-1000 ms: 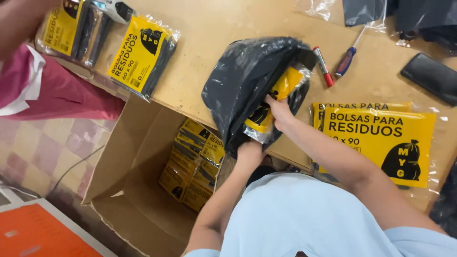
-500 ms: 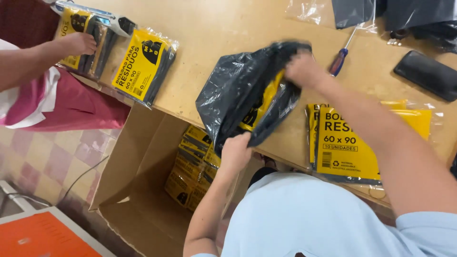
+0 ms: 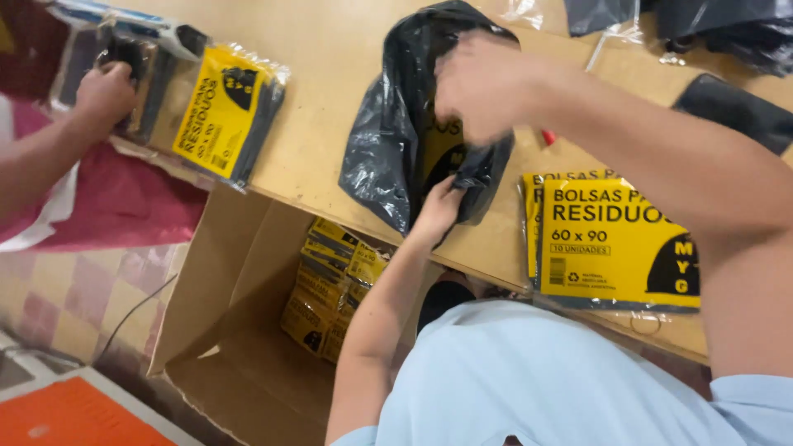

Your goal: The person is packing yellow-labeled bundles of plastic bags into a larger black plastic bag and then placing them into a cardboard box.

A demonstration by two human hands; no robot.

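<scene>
The black plastic bag (image 3: 396,157) is held over the wooden table (image 3: 330,74) edge. Its lower hem is pinched by left hand (image 3: 442,206) fingers, its top gripped by curled right hand (image 3: 479,87) fingers, keeping it stretched around a yellow-labelled pack (image 3: 442,153) between them. The open cardboard box (image 3: 248,330) sits below the fingers.

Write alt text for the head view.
Both hands hold a crumpled black plastic bag on a wooden table: left hand at its lower edge, right hand on top. Another person's hand rests on yellow-labelled packs.
</scene>
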